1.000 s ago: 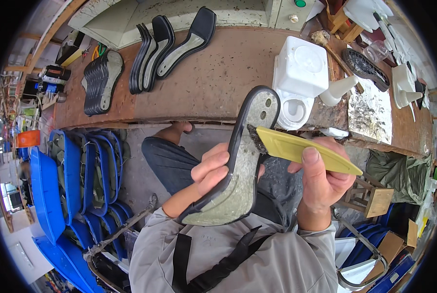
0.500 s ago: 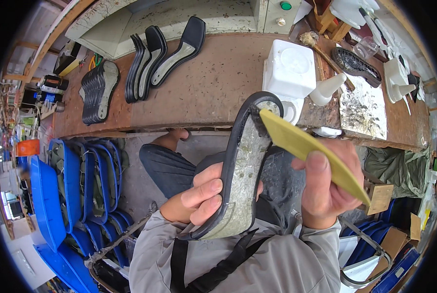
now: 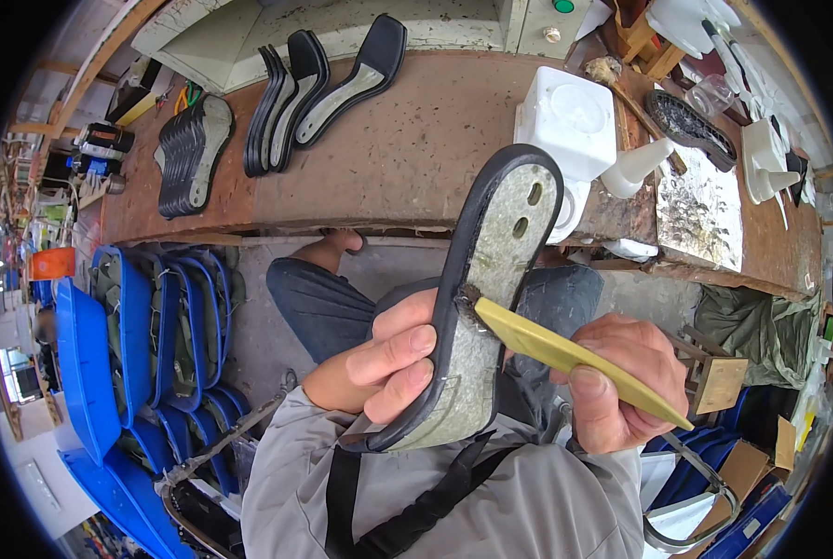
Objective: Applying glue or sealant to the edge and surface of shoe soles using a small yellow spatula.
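In my left hand [image 3: 393,359] is a shoe sole [image 3: 491,265] with a grey fibrous face, a black raised rim and two oval slots near its upper end. The fingers wrap over its left edge; the thumb is mostly hidden behind it. My right hand [image 3: 621,377] grips the flat yellow handle of a brush [image 3: 579,359]. Its dark bristles [image 3: 470,303] touch the grey face near the sole's narrow middle. On the bench, matching soles [image 3: 291,102] stand on edge and lean together, beside a tight stack of similar soles [image 3: 196,154].
A brown workbench [image 3: 416,140] runs across the front. On it are a white plastic container [image 3: 570,121] with a spout, a dark shoe sole [image 3: 689,129] and a stained paper sheet [image 3: 700,219]. Blue trays [image 3: 132,326] stand at left; a wooden stool [image 3: 720,384] is at right.
The brush has moved down and left from the sole's upper end to its narrow middle, uncovering the two slots. The sole has risen slightly and shifted right in my left hand.
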{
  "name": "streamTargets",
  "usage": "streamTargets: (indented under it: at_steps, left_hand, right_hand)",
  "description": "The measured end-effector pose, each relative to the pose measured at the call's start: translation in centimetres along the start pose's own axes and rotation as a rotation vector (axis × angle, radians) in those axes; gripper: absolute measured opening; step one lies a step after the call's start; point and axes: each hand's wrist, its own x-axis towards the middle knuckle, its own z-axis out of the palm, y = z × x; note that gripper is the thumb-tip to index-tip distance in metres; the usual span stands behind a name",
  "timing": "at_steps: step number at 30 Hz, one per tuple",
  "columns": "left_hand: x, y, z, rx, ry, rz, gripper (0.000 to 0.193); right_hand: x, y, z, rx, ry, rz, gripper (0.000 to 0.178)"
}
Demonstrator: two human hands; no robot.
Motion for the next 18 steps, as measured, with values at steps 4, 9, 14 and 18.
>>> streamTargets:
  at_steps: [4,9,14,18]
  left_hand:
    - [0.3,0.1,-0.3,-0.005,-0.066,-0.034,0.076]
    - [0.6,-0.3,0.7,0.084,-0.012,0.042,0.05]
    - [0.8,-0.7,1.0,0.064,-0.037,0.051,0.052]
    - [0.7,-1.2,0.7,0.041,-0.089,0.048,0.054]
  right_hand:
    - [-0.6,-0.4,-0.1,0.005,-0.002,0.029,0.017]
    - [-1.4,-0.8,0.0,0.071,0.031,0.062,0.017]
    - [-1.7,-1.0,-0.5,0.073,-0.027,0.038,0.017]
    - [-2.0,-1.3,-0.8,0.08,-0.053,0.028,0.018]
